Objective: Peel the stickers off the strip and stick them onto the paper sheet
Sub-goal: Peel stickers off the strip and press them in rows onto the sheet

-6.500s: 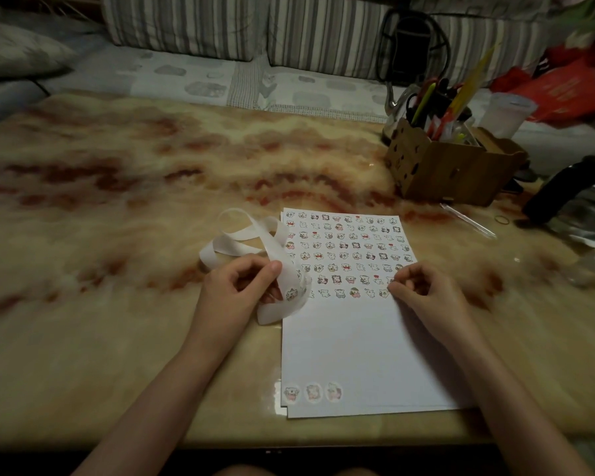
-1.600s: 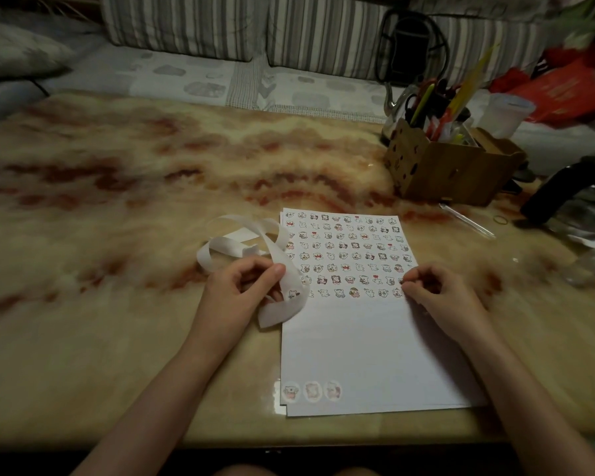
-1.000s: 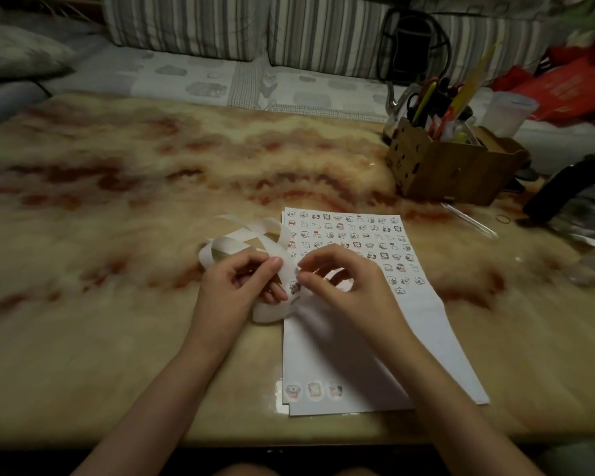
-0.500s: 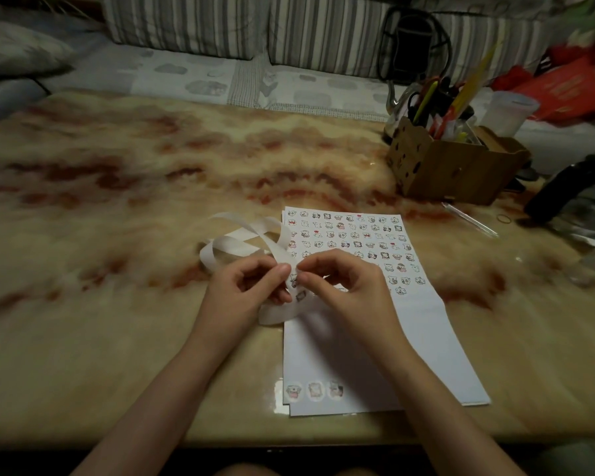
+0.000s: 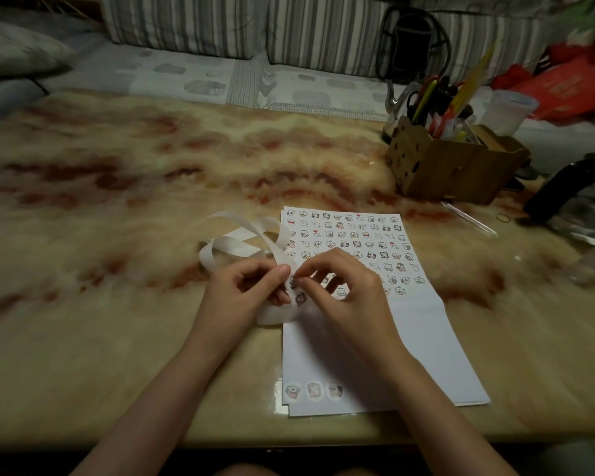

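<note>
1. Marbled table, with a box of pens at the far right: no change there.
2. Paper sheet flat near the front edge, upper half filled with rows of small stickers, lower half blank but for three at the bottom left. Lower right corner now swung outward, against a straight edge a second and a half ago.
3. Strip looped just left of the sheet, near end curling over the sheet's left edge, as before.
4. Left hand still gripping the strip between thumb and fingers. Right hand crossed over from the sheet's right edge to the strip, thumb and forefinger pinching a sticker on it.
5. Likely meaning: last placement finished, next peel begun. Impossible to tell whether that sticker has lifted off the backing yet.
</note>
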Action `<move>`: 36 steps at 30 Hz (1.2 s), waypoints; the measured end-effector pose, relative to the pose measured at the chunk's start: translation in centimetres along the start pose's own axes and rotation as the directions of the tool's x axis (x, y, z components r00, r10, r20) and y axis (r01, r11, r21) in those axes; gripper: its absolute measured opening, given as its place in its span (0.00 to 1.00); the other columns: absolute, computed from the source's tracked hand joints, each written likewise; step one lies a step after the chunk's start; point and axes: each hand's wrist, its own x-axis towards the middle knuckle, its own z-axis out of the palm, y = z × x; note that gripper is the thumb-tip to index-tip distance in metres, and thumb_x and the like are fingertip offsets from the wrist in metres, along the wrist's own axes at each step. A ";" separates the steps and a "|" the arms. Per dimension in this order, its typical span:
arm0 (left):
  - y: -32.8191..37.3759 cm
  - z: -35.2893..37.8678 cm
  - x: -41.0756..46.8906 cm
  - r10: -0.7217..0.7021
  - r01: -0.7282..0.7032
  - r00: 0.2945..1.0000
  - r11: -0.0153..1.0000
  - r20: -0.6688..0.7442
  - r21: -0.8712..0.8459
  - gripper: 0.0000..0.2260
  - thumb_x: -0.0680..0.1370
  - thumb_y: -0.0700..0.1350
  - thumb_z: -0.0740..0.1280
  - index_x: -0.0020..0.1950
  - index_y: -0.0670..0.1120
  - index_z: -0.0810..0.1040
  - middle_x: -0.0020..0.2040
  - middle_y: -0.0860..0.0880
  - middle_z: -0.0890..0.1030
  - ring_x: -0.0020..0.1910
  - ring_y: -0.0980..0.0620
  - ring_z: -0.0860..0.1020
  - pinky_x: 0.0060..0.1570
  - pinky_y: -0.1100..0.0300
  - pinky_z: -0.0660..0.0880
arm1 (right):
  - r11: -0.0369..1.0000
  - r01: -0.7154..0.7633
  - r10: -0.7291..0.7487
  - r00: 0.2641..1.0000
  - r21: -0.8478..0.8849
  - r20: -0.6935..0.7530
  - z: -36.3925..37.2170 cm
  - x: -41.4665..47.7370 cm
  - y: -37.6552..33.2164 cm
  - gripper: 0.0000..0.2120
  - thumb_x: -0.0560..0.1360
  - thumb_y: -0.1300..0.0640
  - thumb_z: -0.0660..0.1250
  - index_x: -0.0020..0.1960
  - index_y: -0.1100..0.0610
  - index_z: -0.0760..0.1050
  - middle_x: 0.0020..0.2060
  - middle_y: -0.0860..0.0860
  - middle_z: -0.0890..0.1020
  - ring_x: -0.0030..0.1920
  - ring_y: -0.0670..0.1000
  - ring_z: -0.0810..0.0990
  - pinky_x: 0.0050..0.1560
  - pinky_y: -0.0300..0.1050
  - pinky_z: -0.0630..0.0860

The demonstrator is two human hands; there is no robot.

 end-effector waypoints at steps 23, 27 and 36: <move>-0.8 0.0 0.1 -0.060 0.059 0.998 0.996 0.005 0.064 0.07 0.76 0.41 0.68 0.40 0.38 0.81 0.36 0.46 0.83 0.35 0.55 0.81 0.41 0.67 0.75 | 0.792 -0.587 0.600 0.799 0.167 -0.034 -10.9 0.0 3.8 0.03 0.73 0.67 0.68 0.41 0.64 0.79 0.23 0.47 0.81 0.20 0.39 0.72 0.22 0.27 0.63; -1.1 0.1 0.1 -0.093 0.090 0.995 0.992 0.027 0.094 0.06 0.76 0.41 0.68 0.42 0.41 0.82 0.37 0.50 0.85 0.38 0.56 0.83 0.43 0.67 0.76 | 0.762 -0.647 0.648 0.761 0.037 -0.037 -12.1 -0.2 5.5 0.04 0.73 0.65 0.69 0.44 0.67 0.79 0.18 0.45 0.75 0.17 0.40 0.68 0.20 0.29 0.59; -1.4 0.1 0.2 -0.106 0.101 0.994 0.981 0.020 0.166 0.06 0.76 0.42 0.68 0.39 0.43 0.81 0.37 0.50 0.85 0.38 0.56 0.82 0.44 0.64 0.76 | 0.778 -0.628 0.628 0.778 -0.024 -0.027 -11.8 -0.1 6.8 0.04 0.73 0.64 0.70 0.39 0.62 0.81 0.31 0.51 0.82 0.21 0.40 0.66 0.24 0.28 0.63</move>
